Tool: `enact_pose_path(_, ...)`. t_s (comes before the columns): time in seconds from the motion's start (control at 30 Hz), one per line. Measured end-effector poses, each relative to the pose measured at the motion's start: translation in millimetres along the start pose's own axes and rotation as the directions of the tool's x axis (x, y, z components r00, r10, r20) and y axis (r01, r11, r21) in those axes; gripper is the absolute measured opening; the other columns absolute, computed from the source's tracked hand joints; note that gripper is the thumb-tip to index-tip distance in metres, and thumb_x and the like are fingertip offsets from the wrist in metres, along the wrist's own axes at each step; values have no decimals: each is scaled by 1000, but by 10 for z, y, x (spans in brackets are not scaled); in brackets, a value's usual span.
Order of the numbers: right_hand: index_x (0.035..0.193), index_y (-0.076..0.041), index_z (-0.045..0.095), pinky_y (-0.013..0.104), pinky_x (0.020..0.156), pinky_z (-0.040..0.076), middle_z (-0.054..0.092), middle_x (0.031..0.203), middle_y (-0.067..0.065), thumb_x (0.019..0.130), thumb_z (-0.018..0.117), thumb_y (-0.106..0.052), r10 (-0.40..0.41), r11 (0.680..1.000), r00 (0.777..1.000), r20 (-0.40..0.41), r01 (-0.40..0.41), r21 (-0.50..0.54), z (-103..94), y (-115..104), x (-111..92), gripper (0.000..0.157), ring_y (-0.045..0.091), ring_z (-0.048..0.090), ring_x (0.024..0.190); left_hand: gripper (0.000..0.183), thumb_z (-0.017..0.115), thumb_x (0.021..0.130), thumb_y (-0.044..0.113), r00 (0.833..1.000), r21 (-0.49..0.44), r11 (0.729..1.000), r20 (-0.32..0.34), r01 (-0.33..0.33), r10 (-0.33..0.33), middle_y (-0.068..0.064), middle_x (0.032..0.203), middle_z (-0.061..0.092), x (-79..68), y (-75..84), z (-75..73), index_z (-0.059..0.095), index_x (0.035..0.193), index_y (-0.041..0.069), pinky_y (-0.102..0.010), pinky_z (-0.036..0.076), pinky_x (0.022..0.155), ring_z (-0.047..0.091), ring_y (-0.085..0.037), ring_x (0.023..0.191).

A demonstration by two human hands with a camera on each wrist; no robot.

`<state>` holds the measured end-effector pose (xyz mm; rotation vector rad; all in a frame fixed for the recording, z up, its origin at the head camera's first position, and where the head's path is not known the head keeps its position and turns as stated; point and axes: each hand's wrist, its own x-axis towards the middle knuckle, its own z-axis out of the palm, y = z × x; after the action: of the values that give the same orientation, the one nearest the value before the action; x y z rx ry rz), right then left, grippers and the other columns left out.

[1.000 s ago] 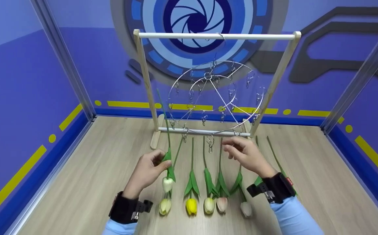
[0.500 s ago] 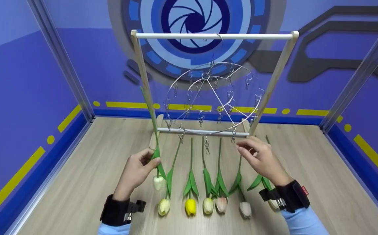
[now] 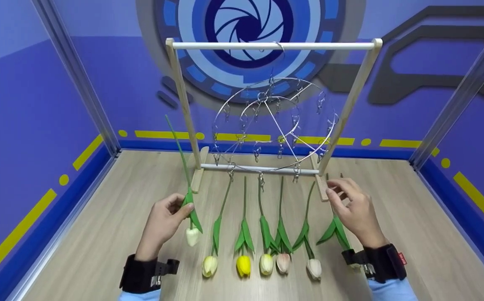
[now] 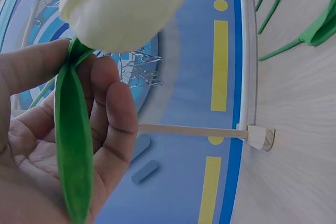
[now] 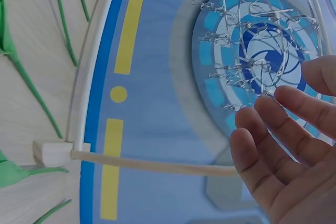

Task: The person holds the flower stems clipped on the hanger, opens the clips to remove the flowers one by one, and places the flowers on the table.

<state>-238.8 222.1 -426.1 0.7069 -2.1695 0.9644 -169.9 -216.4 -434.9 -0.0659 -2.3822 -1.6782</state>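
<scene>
My left hand [image 3: 164, 219] pinches a white artificial tulip [image 3: 192, 236] by its leafy stem, bloom down and stem pointing up and left, left of the rack. In the left wrist view the white bloom [image 4: 123, 9] is close up, with a green leaf [image 4: 73, 140] across the palm. My right hand [image 3: 354, 209] is held over the right side of the table, fingers loosely bent and nothing in them; the right wrist view shows the bare fingers [image 5: 257, 161]. Behind and between the hands, a round wire clip hanger [image 3: 267, 100] hangs from a wooden rack [image 3: 273, 45], its clips dangling.
On the wooden table [image 3: 137, 175] lies a row of tulips, blooms towards me: pale yellow [image 3: 210, 266], bright yellow [image 3: 244, 266], cream [image 3: 266, 264], pink [image 3: 283, 264] and whitish [image 3: 314, 269]. Another with green leaves [image 3: 336, 232] lies partly under my right hand. Blue walls [image 3: 28, 117] enclose the table.
My left hand has moved left with the white tulip, away from the hanger. My right hand has moved right, away from the hanger's front clips. The hanger has swayed slightly.
</scene>
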Motion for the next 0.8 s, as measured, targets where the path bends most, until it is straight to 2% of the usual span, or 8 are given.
enact_pose_path(0.13, 115, 3, 72, 13, 75, 47, 69, 105, 15, 92, 70, 8, 20, 1000, 999, -38, -21, -13, 9, 77, -111, 24, 17, 64, 87, 7, 71, 98, 9, 1000, 10, 1000, 0, 18, -18, -7, 87, 68, -21, -40, -17, 72, 103, 4, -26, 50, 73, 63, -18, 77)
enact_pose_path(0.47, 116, 3, 72, 11, 68, 45, 69, 102, 15, 92, 72, 4, 118, 992, 990, -73, -121, -40, 68, 225, -347, 24, 4, 59, 80, 9, 72, 97, 8, 997, -14, 997, -18, 75, -76, -8, 85, 67, -34, -119, -2, 71, 102, 1, -25, 48, 69, 62, -20, 73)
enact_pose_path(0.7, 116, 3, 72, 8, 68, 45, 68, 103, 15, 93, 71, 3, 152, 988, 987, -55, -154, -31, 129, 274, -445, 24, 2, 59, 80, 8, 72, 97, 7, 992, 4, 992, -9, 127, -127, -7, 82, 66, -28, -190, 20, 71, 101, 1, -25, 46, 65, 61, -21, 73)
enact_pose_path(0.8, 116, 3, 72, 8, 68, 45, 69, 103, 15, 93, 70, 3, 145, 989, 988, -50, -147, -35, 157, 275, -457, 23, 7, 62, 79, 8, 72, 97, 7, 989, 16, 989, -9, 145, -145, -6, 81, 66, -24, -232, 33, 71, 100, 0, -25, 45, 63, 60, -20, 71)
